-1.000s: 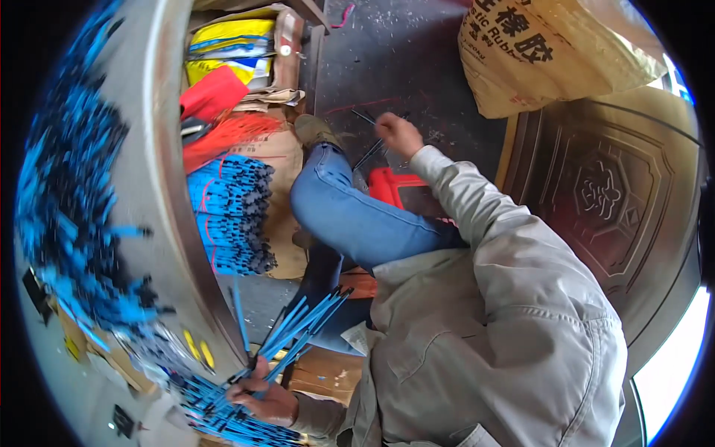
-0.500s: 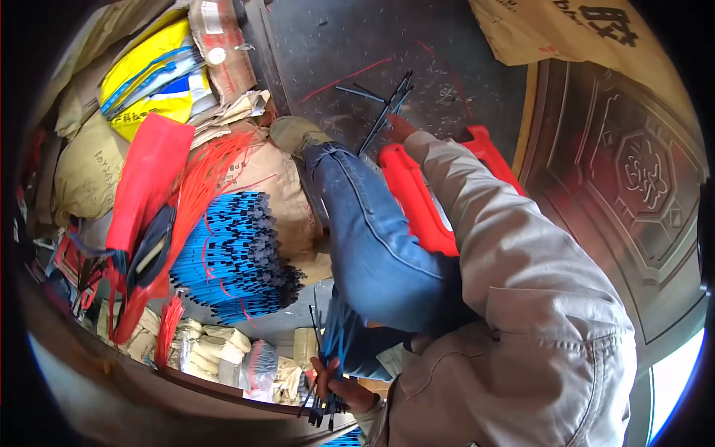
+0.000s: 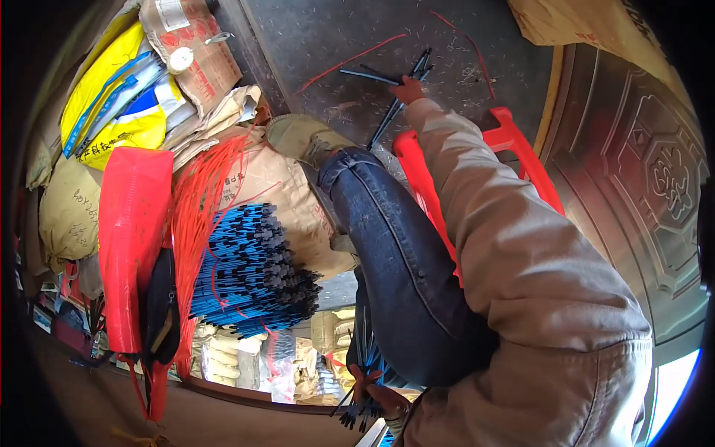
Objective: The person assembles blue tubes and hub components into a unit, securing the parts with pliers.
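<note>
Low in the view, my left hand (image 3: 383, 395) is closed around a bunch of thin blue rods with black ends (image 3: 366, 350), held beside my bent leg. My right arm stretches far forward to the dark floor. There my right hand (image 3: 408, 90) has its fingers closed at a few loose blue-and-black rods (image 3: 387, 119) lying crossed; the fingertips are small and partly hidden. To the left lies a large stack of the same blue rods with black ends (image 3: 249, 268), tied with thin red string.
A red plastic stool (image 3: 512, 138) stands beside my right arm, near a carved metal door (image 3: 640, 164). On the left are a hanging red bag (image 3: 134, 246), orange-red strings (image 3: 205, 201), brown paper sacks (image 3: 287, 197) and a yellow bag (image 3: 104, 89). Red string (image 3: 350, 59) lies on the floor.
The view has shifted. My right hand has moved onto the loose rods on the floor, near where they cross. My left hand still holds its bunch.
</note>
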The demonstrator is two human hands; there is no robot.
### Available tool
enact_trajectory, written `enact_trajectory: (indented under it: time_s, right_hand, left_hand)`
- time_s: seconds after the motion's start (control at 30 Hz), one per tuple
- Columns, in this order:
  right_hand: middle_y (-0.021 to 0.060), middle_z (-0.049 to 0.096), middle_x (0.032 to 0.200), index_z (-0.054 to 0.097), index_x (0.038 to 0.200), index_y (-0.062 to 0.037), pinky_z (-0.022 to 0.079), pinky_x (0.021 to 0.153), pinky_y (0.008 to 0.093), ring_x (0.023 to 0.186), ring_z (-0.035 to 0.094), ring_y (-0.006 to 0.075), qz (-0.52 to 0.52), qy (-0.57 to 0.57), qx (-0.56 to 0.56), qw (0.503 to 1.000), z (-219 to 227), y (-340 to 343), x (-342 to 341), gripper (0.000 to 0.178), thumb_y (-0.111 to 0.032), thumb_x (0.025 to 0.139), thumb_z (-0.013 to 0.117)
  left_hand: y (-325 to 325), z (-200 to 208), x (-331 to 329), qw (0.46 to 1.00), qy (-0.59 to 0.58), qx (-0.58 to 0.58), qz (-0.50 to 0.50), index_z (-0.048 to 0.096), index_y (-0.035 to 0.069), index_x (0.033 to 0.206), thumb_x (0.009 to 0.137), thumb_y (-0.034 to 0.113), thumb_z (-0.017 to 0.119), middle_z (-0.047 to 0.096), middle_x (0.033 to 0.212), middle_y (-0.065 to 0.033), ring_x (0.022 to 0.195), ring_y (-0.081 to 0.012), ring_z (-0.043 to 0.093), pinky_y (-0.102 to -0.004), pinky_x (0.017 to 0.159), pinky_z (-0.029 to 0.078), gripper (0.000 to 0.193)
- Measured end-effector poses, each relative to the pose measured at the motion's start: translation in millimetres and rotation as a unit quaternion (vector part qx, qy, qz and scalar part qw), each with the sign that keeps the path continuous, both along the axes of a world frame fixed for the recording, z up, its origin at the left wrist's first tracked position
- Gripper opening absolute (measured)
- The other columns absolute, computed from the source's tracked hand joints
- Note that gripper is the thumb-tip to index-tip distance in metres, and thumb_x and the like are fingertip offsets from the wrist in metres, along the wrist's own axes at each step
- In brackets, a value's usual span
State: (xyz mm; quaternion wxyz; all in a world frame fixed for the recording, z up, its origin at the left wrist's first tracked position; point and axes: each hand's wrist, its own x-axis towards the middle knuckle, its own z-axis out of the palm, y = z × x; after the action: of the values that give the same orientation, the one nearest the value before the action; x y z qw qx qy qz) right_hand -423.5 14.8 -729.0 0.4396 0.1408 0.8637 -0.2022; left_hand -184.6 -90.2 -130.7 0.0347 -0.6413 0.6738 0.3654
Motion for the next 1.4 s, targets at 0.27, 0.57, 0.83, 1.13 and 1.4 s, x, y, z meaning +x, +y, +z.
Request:
enact_trajectory:
  time_s: [0.27, 0.57, 0.83, 1.13, 1.4]
  right_hand:
    - [0.0203, 0.055, 0.114, 0.062, 0.102, -0.0031, 0.038, 0.094, 0.0367, 0.111, 0.048, 0.0353, -0.051, 0.071, -0.066, 0.994, 44.0, -1.0, -10.4, 0.050, -0.038, 0.067, 0.068]
    - [0.0067, 0.056, 0.115, 0.063, 0.107, -0.0060, 0.037, 0.095, 0.0303, 0.113, 0.047, 0.0212, -0.162, 0.133, -0.520, 0.828, 274.8, -23.2, -98.8, 0.026, -0.019, 0.085, 0.059]
    - [0.0109, 0.060, 0.111, 0.066, 0.099, -0.0016, 0.036, 0.096, 0.0323, 0.109, 0.051, 0.0223, 0.182, 0.364, -0.533, 0.742, 561.3, -21.0, -131.5, 0.020, -0.007, 0.081, 0.058]
    - [0.0112, 0.053, 0.107, 0.059, 0.100, 0.0054, 0.040, 0.083, 0.0273, 0.094, 0.051, 0.0166, 0.036, 0.235, -0.842, 0.484, 700.0, 54.9, -111.7, 0.021, -0.010, 0.087, 0.053]
    - [0.0106, 0.053, 0.091, 0.053, 0.097, 0.0007, 0.045, 0.053, 0.0186, 0.069, 0.053, 0.0132, 0.145, -0.216, -0.852, 0.454, 805.3, 52.8, 11.9, 0.024, -0.015, 0.081, 0.061]
  left_hand:
    - [15.9, 12.2, 11.2, 0.998, 0.053, -0.041, 0.021, 0.039, 0.001, 0.113, 0.093, 0.027, 0.040, 0.057, 0.100, -0.0192, 0.085, -0.0193, 0.053, -0.0365, 0.087, 0.039, 0.034]
    - [73.0, 45.3, 18.1, 0.972, 0.178, -0.090, 0.128, 0.043, 0.000, 0.111, 0.094, 0.020, 0.043, 0.051, 0.119, -0.0204, 0.106, -0.0229, 0.051, -0.0362, 0.091, 0.040, 0.027]
    - [139.4, 66.0, 63.1, 0.860, 0.306, -0.293, 0.283, 0.051, -0.004, 0.108, 0.094, 0.022, 0.043, 0.057, 0.112, -0.0184, 0.094, -0.0251, 0.059, -0.0363, 0.083, 0.046, 0.030]
    - [181.0, 130.3, 78.8, 0.810, 0.432, -0.315, 0.241, 0.051, -0.006, 0.108, 0.095, 0.021, 0.041, 0.060, 0.107, -0.0192, 0.083, -0.0233, 0.063, -0.0327, 0.072, 0.050, 0.032]
    - [153.5, 156.4, 67.9, 0.768, 0.574, -0.202, 0.202, 0.048, -0.006, 0.113, 0.095, 0.024, 0.043, 0.060, 0.107, -0.0205, 0.088, -0.0252, 0.063, -0.0335, 0.071, 0.050, 0.036]
